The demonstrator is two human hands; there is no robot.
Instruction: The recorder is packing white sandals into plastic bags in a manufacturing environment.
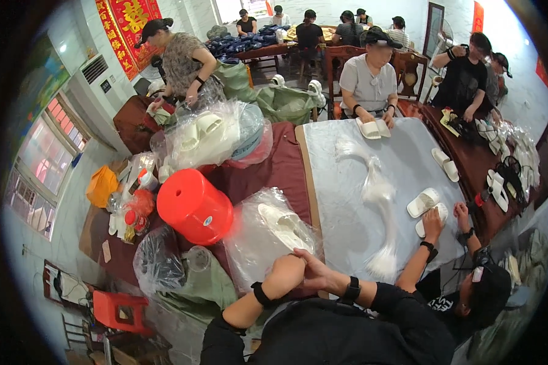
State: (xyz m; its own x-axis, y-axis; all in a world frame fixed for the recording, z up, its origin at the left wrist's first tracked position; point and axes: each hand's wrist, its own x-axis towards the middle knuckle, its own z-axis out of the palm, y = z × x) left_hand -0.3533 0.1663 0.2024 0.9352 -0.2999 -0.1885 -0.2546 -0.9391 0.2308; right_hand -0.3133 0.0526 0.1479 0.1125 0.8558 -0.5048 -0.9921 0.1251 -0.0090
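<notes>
My left hand (285, 272) is curled closed at the front edge of the table. Close against it, my right hand (318, 274) has its fingers bent toward the left one; what the two grip, if anything, is too small to make out. Right beyond them lies a clear plastic bag (248, 238) with a pair of white slippers (284, 226) on or in it. Black bands circle both my wrists. To the right, a pale grey sheet (341, 237) covers the table, and a long bunch of clear plastic strands (380, 188) runs across it.
An upturned red bucket or stool (195, 207) stands left of the bag. Behind it are bagged slippers (201, 137). At my right, a co-worker's hand (433, 224) touches a white slipper; across the table another person (371, 79) handles white slippers (372, 128). A red stool (120, 313) stands lower left.
</notes>
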